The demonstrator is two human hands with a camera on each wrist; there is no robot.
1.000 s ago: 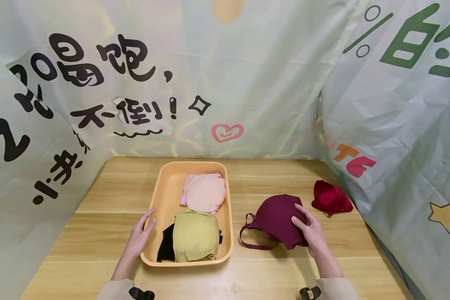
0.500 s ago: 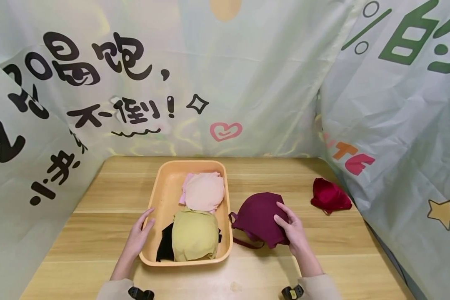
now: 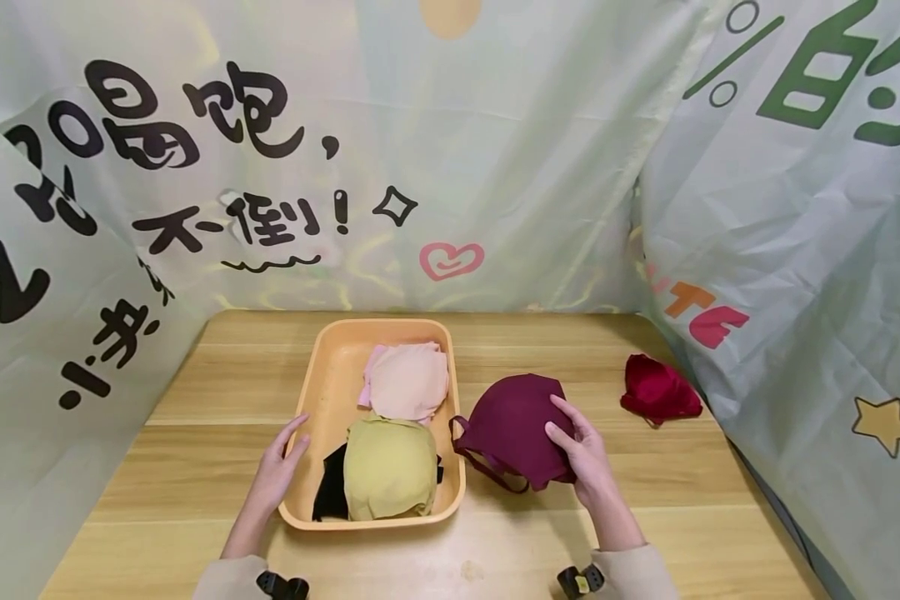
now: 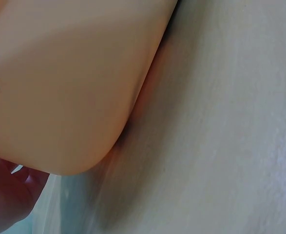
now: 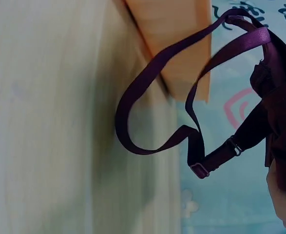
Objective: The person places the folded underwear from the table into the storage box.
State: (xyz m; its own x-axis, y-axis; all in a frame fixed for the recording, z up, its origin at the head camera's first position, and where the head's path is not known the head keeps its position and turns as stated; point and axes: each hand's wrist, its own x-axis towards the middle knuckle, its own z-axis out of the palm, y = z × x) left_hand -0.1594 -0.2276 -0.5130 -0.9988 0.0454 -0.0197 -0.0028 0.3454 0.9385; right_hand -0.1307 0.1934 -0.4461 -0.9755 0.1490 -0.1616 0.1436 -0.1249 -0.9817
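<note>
The right hand grips a dark purple bra by its right side, just to the right of the orange tray. In the right wrist view, the bra's strap loops down with its adjuster showing, above the table. The bra's left strap reaches the tray's right rim in the head view. The left hand rests against the tray's left rim, its thumb and forefinger spread. Under the tray's corner in the left wrist view, part of the left hand shows; its other fingers are mostly hidden.
Inside the tray lie folded pink cloth, a yellowish folded garment and a black piece partly under it. A red bra-like garment lies at the table's right. Printed curtains enclose the wooden table.
The right hand has carried the purple bra leftward toward the tray, then slightly up. The left hand stays at the tray's rim.
</note>
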